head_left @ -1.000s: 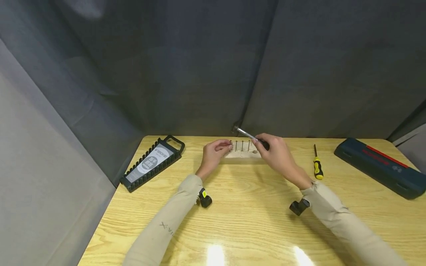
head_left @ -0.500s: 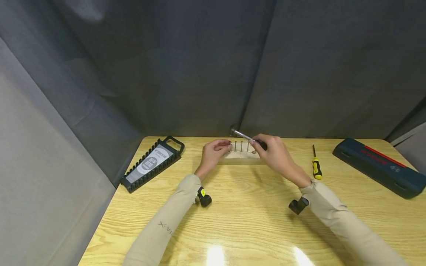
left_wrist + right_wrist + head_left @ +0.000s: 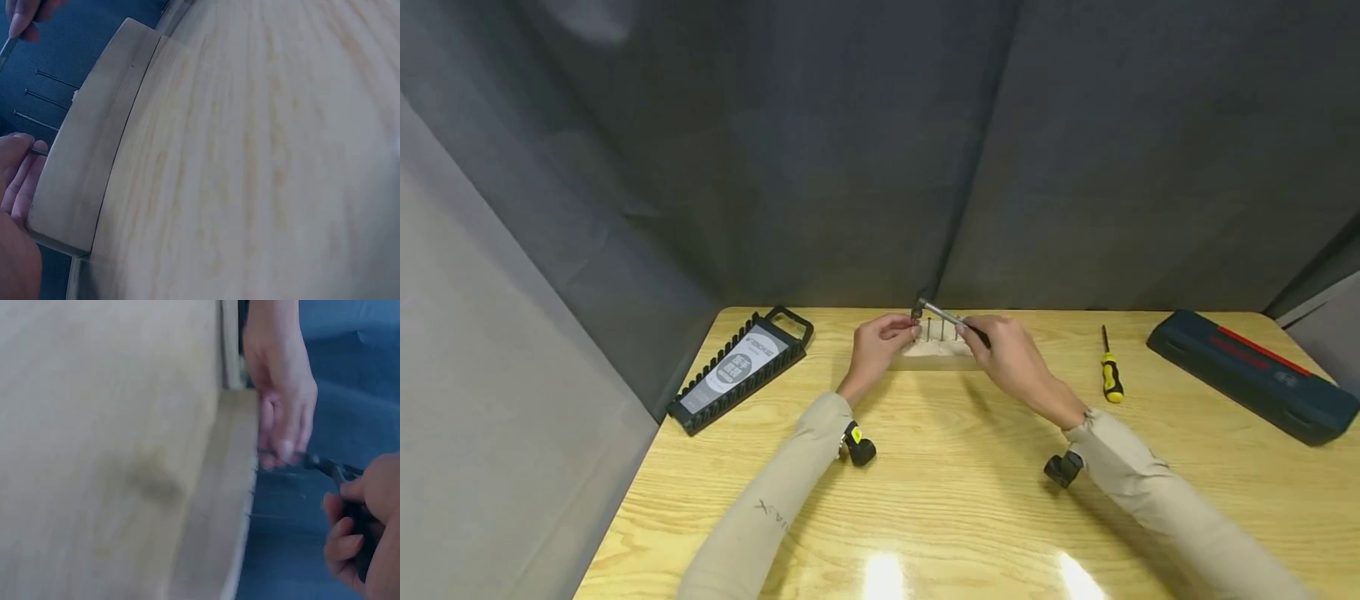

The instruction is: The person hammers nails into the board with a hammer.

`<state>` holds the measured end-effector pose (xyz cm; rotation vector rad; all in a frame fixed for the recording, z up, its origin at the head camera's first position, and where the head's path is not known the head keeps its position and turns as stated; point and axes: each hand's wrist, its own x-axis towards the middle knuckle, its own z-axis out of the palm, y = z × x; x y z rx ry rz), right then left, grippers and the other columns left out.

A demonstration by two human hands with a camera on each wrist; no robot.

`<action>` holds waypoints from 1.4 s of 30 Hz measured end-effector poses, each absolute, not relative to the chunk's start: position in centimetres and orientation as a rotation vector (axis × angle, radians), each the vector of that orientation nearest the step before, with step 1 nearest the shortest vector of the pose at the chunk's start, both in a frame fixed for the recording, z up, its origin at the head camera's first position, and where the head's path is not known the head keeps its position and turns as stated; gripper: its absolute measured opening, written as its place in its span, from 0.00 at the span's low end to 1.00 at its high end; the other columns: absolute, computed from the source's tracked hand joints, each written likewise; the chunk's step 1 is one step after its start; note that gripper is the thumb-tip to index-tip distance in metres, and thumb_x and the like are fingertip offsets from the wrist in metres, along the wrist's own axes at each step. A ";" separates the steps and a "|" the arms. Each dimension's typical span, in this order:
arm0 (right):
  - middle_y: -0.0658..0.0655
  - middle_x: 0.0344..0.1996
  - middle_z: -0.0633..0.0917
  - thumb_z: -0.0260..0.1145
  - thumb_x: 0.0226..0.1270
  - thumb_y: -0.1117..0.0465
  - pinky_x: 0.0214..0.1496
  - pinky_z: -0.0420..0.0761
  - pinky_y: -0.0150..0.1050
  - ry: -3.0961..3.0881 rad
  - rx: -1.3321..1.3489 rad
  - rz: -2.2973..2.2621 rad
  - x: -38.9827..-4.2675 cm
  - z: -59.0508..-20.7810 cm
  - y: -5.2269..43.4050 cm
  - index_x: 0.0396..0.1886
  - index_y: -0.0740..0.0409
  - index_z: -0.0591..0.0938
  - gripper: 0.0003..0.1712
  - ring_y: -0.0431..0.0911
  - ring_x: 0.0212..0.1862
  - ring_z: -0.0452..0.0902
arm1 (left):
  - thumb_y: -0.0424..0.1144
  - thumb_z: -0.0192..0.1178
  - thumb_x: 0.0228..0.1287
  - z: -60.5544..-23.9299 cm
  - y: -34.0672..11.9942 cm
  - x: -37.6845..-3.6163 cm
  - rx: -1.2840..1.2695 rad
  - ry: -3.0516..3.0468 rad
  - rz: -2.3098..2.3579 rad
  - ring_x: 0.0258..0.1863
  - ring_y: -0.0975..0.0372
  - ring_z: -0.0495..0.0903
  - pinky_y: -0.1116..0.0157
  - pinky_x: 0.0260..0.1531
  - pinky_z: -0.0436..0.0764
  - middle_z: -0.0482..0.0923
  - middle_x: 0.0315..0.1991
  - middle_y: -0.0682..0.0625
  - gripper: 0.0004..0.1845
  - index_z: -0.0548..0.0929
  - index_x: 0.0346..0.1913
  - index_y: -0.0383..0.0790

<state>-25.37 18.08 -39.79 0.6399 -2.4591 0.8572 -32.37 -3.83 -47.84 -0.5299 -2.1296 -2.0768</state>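
A black wrench holder (image 3: 741,367) is lying at the far left of the tabletop (image 3: 955,492), a yellow-handled screwdriver (image 3: 1108,372) is resting to the right of the work, and a dark blue tool case (image 3: 1251,375) is sitting at the far right edge; all three are lying well apart from the hands, and nothing is standing between them and the block. One pale wooden block (image 3: 934,353) is sitting at the far middle of the tabletop with four nails (image 3: 57,79) standing upright in a row along its top. The left hand (image 3: 880,346) is pinching the leftmost nail (image 3: 916,331) between its fingertips, touching the block's left end. The right hand (image 3: 1007,352) is gripping the handle of one small hammer (image 3: 942,316), whose metal head is hanging just above that pinched nail. Compared with a second ago, the hammer head is sitting lower and closer to the nail, and the right hand is lying a little farther left.
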 end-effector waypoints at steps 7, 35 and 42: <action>0.58 0.27 0.87 0.64 0.80 0.63 0.21 0.72 0.35 -2.387 0.619 0.904 -25.3 -38.5 18.5 0.44 0.67 0.88 0.11 0.43 0.21 0.75 | 0.30 0.71 0.67 -47.5 -3.7 -32.3 -0.543 -2.137 -2.087 0.43 0.52 0.92 0.65 0.44 0.90 0.90 0.47 0.39 0.10 0.89 0.48 0.29; 0.55 0.29 0.89 0.66 0.79 0.61 0.21 0.71 0.35 -2.524 0.651 0.926 -25.8 -39.0 18.9 0.44 0.63 0.90 0.10 0.41 0.21 0.74 | 0.29 0.71 0.67 -47.6 -4.4 -32.2 -0.554 -2.094 -2.074 0.41 0.59 0.91 0.66 0.43 0.90 0.90 0.46 0.37 0.10 0.89 0.50 0.30; 0.55 0.26 0.86 0.65 0.79 0.62 0.21 0.69 0.34 -2.537 0.671 0.909 -25.7 -38.8 18.6 0.44 0.64 0.89 0.10 0.41 0.20 0.72 | 0.30 0.72 0.67 -47.8 -4.2 -32.5 -0.549 -2.110 -2.043 0.39 0.61 0.91 0.64 0.43 0.91 0.90 0.45 0.38 0.10 0.89 0.48 0.30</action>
